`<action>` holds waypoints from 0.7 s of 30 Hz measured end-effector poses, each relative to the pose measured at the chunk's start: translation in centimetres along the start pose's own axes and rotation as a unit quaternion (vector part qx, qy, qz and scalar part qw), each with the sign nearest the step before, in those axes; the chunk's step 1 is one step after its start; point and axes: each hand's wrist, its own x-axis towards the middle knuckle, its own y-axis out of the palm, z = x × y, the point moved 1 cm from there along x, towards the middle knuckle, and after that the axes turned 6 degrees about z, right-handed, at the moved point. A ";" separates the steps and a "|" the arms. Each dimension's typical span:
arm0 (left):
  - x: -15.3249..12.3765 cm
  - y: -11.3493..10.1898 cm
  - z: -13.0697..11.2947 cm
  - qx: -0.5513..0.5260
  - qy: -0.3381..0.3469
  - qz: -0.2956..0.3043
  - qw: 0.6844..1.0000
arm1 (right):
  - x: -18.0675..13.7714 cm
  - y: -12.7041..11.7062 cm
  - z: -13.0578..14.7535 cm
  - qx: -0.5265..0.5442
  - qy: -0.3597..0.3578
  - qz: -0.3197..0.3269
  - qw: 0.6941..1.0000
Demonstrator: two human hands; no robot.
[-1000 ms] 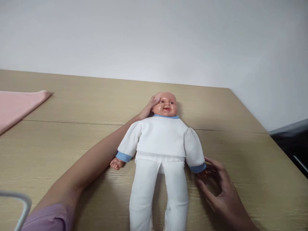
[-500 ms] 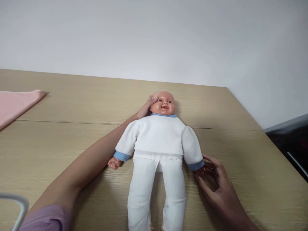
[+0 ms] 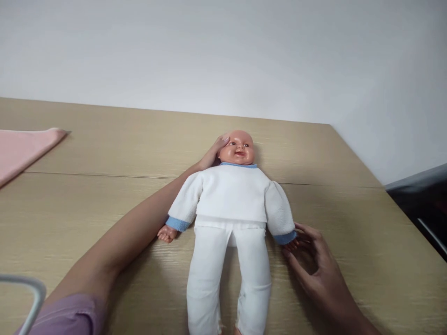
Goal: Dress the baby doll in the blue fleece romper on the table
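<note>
A baby doll (image 3: 230, 195) in a white top with blue cuffs and white trousers lies on its back on the wooden table (image 3: 104, 139), head away from me. My left hand (image 3: 213, 153) cups the side of the doll's head, fingers curved against it. Down by the doll's blue cuff, my right hand (image 3: 310, 260) rests on the table, its fingers loosely curled around the doll's small hand.
A folded pink cloth (image 3: 24, 149) lies at the table's far left edge. A grey metal loop (image 3: 31, 302) shows at the bottom left corner. A white wall stands behind the table; a dark object (image 3: 422, 204) sits past the right edge.
The view has shifted slightly; both hands and the doll stay where they were.
</note>
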 end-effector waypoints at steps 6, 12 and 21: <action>-0.1 0.2 0.0 -0.003 0.004 0.003 1.000 | 0.1 -0.1 0.3 -0.005 -0.004 0.000 1.000; 0.1 0.1 -0.1 0.016 0.004 -0.007 1.000 | 0.0 0.0 0.1 0.002 0.008 0.002 1.000; 0.3 -0.3 0.1 0.013 0.000 -0.001 1.000 | -0.2 0.1 0.3 -0.002 -0.034 -0.020 0.999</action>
